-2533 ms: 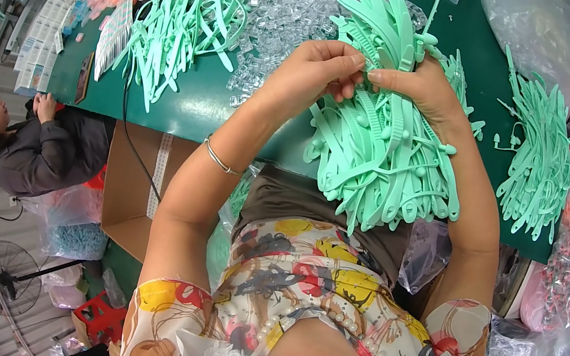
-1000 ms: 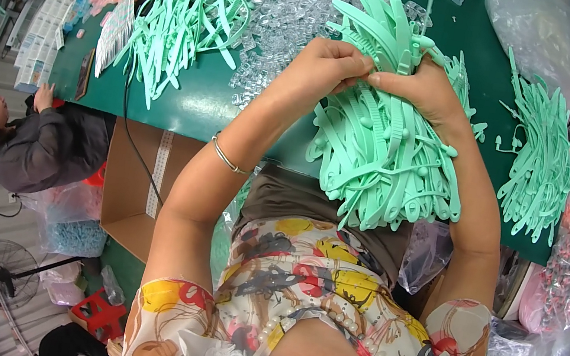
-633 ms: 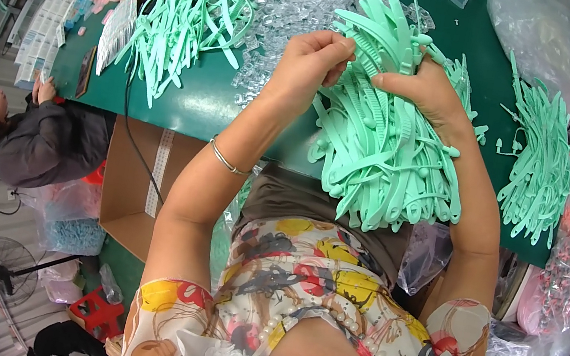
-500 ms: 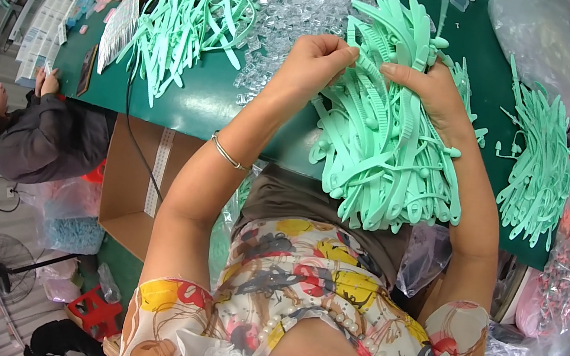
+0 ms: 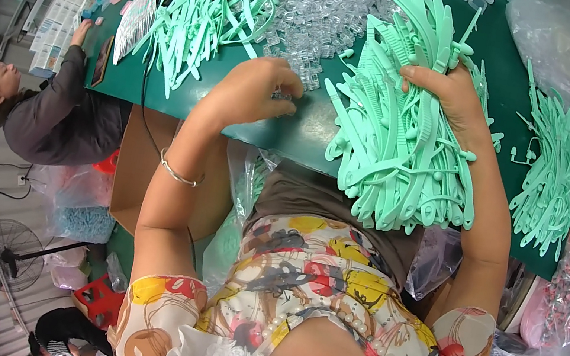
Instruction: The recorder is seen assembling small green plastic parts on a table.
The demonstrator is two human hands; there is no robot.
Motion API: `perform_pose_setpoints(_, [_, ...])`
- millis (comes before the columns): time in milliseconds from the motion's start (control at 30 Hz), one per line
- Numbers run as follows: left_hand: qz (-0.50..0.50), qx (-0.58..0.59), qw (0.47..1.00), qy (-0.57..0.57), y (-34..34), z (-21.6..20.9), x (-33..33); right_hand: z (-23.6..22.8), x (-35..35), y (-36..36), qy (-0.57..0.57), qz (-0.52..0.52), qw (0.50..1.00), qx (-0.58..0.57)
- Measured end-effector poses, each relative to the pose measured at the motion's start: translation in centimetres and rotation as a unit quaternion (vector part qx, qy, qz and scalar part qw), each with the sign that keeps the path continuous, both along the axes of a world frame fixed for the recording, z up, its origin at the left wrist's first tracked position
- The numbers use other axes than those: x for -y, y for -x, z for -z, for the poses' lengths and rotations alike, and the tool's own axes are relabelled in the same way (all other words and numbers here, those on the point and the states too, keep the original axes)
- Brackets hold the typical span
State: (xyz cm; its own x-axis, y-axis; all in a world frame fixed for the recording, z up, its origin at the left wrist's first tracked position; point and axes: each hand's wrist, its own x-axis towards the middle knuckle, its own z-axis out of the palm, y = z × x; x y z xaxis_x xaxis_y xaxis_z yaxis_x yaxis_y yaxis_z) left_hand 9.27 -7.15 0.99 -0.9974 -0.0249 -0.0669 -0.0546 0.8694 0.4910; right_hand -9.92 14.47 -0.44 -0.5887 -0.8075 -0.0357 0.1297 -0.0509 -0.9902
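Green table [image 5: 300, 135]: bare strip along front edge between hands. Mint strap bundle [image 5: 396, 144] overhangs that edge, long axis running near-to-far, tips fanning away. Right hand [image 5: 451, 96] grips bundle; left hand [image 5: 254, 94] loosely curled, thumb parted.

The strap bundle [image 5: 411, 146] crosses the near edge of the worktop [image 5: 292, 135]; toward the far edge, the case heap [image 5: 322, 3]; left of it, loose straps [image 5: 191, 26]; by the right edge, a strap pile [image 5: 548, 181].
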Motion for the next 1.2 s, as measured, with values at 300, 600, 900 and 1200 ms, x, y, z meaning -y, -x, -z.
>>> perform_pose_setpoints(300, [0.009,-0.028,0.99,0.137,-1.2,1.5,-0.9,0.1,0.0,-0.1,-0.012,-0.008,1.0,-0.009])
perform_pose_setpoints(600, [-0.011,-0.065,0.993,0.102,-0.7,2.6,-1.6,-0.1,0.0,-0.2,-0.009,-0.012,1.0,0.009])
perform_pose_setpoints(900, [-0.167,-0.165,0.951,-0.199,3.4,2.5,-2.9,-0.4,-0.2,-0.4,-0.006,-0.001,1.0,0.01])
perform_pose_setpoints(1200, [-0.232,-0.299,0.879,-0.29,8.3,3.7,-3.0,-0.7,-0.1,-0.4,-0.012,-0.006,1.0,-0.014])
